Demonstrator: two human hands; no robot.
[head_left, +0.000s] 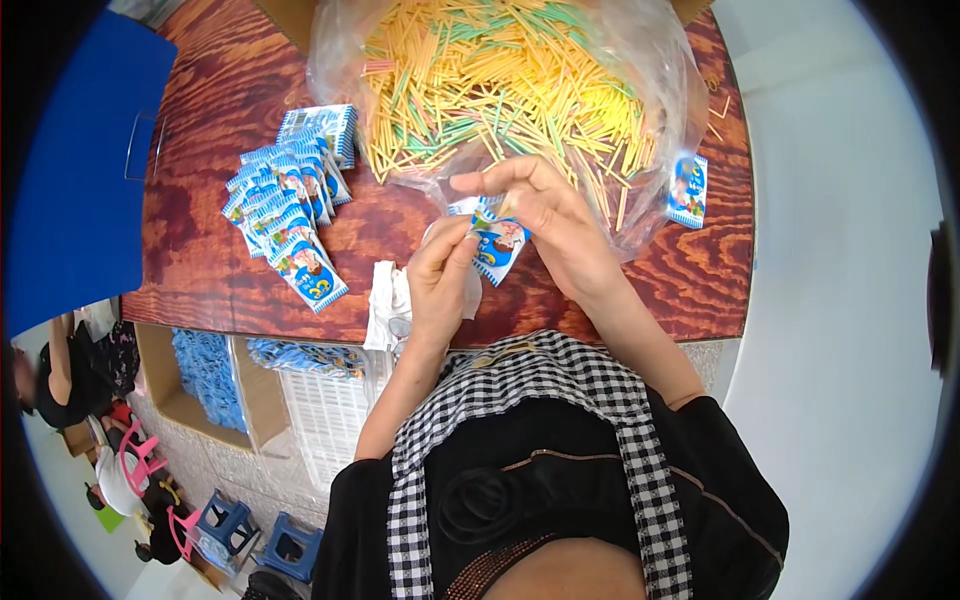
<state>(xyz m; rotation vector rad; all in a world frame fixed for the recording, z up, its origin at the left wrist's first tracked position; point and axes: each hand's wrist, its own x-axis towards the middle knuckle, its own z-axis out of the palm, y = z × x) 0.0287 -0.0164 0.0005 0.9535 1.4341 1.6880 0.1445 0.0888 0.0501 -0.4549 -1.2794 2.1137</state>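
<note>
Closest in, a black top with checked trim, forearms rising from it. Left hand and right hand both pinched on one small blue-and-white packet, held just above the red-brown wooden table. Behind the hands, a clear plastic bag full of yellow and green sticks. Left of it, a fanned row of matching packets; one lone packet at right.

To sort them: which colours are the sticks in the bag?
Mostly yellow, some green, few pink sticks; head view.
</note>
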